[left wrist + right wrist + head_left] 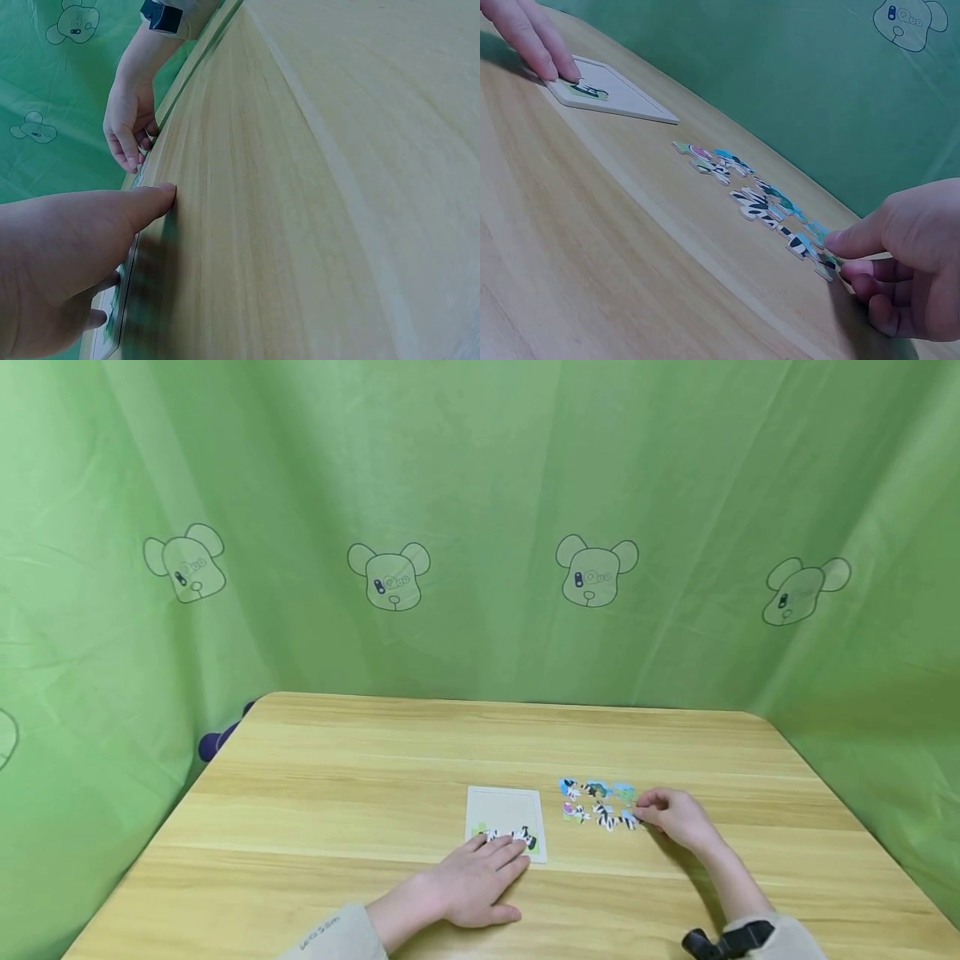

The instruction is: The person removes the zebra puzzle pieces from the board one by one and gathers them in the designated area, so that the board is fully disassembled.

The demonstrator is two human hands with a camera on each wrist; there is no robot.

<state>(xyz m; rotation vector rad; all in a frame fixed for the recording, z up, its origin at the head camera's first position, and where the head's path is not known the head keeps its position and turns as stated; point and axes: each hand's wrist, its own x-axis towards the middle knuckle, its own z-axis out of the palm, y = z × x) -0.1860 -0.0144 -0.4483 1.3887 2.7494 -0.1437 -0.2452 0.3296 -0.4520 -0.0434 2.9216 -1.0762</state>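
A pale puzzle board point(504, 802) with a raised rim lies on the table, its lower part filled with black-and-white and green pieces. My left hand point(476, 881) rests flat across the board's near edge, fingers straight, covering some of that picture. To the right are several loose jigsaw pieces point(754, 206) in zebra stripes, blue and green, spread in two rough rows. At their right end my right hand point(675, 818) pinches a small greenish puzzle piece point(835, 260) between thumb and fingers, low over the table; the fingertips hide most of it.
The wooden table point(337, 760) stands against a green curtain point(480, 643) printed with bear heads. A purple object point(210, 745) shows past the table's left edge. A black strap device point(727, 941) sits on the right wrist.
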